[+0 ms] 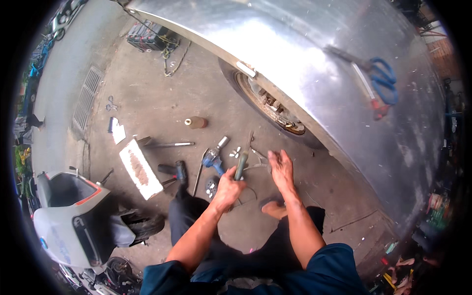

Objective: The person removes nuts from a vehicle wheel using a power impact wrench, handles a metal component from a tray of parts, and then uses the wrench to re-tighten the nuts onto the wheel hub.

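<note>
My left hand is closed around the green handle of a slim tool with a narrow brownish shaft pointing away from me. The shaft is blurred, so I cannot tell whether it is a screwdriver or a file. To its right, my right hand is open, fingers stretched forward, holding nothing. Beyond and left of my left hand lies a blue power tool with a silver cylindrical end. Small white pieces are scattered beside it. A thin curved metal part shows between my hands.
A silver metal surface overhangs a wheel; blue-handled scissors lie on top. A bottle, long-handled hammer, black-and-red power tool and white block are on the floor. A scooter stands left, a battery far off.
</note>
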A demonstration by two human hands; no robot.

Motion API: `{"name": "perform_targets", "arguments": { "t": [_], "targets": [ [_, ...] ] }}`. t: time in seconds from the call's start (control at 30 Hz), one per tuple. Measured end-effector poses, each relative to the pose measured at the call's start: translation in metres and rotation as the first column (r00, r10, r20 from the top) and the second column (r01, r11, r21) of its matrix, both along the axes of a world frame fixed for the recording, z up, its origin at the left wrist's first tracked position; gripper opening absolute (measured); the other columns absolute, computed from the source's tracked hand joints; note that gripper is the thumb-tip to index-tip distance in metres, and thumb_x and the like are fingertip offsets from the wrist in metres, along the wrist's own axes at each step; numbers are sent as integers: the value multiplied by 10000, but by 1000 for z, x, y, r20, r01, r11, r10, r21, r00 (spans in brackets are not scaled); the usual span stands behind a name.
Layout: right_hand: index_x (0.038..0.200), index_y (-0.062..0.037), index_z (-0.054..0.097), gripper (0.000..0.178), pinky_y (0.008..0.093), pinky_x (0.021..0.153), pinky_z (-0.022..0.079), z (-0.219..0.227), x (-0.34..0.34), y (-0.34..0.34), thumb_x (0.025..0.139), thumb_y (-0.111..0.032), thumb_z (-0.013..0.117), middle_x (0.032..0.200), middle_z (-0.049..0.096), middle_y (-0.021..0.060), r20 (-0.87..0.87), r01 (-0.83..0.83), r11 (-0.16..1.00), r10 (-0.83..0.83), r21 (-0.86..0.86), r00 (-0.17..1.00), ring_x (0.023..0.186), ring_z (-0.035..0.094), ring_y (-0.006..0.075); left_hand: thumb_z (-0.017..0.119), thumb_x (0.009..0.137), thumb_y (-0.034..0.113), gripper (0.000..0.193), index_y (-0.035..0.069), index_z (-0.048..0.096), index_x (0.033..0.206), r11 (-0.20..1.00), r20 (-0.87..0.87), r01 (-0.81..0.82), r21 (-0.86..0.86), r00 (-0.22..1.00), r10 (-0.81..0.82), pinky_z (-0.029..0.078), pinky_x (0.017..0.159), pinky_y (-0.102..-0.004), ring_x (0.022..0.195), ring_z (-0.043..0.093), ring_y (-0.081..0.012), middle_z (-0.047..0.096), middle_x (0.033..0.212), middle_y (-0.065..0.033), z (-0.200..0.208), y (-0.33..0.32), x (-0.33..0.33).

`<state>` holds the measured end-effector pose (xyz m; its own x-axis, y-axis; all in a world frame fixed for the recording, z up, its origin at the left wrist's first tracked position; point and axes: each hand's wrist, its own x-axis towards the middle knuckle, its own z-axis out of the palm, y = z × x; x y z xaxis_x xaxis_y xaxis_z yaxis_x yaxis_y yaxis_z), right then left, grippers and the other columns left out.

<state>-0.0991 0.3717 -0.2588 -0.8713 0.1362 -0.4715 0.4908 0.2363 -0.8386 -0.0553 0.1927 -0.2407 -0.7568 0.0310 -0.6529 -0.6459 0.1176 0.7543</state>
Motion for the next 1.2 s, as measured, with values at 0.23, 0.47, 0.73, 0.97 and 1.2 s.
{"name": "perform_targets", "arguments": {
  "t": [0.23,0.47,0.73,0.97,1.2],
  "targets": [
    [962,-5,564,199,233,679,448,-112,-61,-13,919,-199,565,785,564,-2,-462,353,915,-403,-195,790,719,502,72,560,641,15,604,33,507,1243,902,-439,-79,-425,889,-128,346,933,-455,1105,422,-408,427,1250,-229,-145,42,-66],
    [965,-4,565,194,229,672,459,-145,-83,-17,919,-193,564,784,570,13,-672,310,903,-429,-298,604,723,528,81,561,601,-13,609,3,524,1208,839,-785,-306,-451,583,-209,314,988,-469,1194,379,-420,375,1306,-277,-217,59,-103],
    [923,34,533,179,271,699,437,-73,-52,10,924,-143,511,810,570,87,-940,443,874,-297,-197,168,727,515,142,627,587,12,688,69,485,1258,771,-799,-402,-494,561,-219,256,1014,-525,1248,306,-446,299,1350,-289,-232,97,-111],
    [922,53,570,259,324,754,432,-41,-49,46,909,-204,553,894,587,133,-987,699,713,-145,-57,68,849,548,220,634,624,54,669,68,477,1274,767,-763,-384,-514,613,-205,213,1034,-558,1291,227,-436,233,1384,-285,-219,111,-128],
    [1015,55,578,375,303,808,445,-37,-60,78,909,-304,558,993,607,134,-992,806,592,-106,-10,66,881,567,201,581,650,-7,493,7,518,1139,794,-732,-327,-513,649,-206,411,880,-473,1029,452,-417,423,1129,-266,-213,108,-137]
  ]
}}
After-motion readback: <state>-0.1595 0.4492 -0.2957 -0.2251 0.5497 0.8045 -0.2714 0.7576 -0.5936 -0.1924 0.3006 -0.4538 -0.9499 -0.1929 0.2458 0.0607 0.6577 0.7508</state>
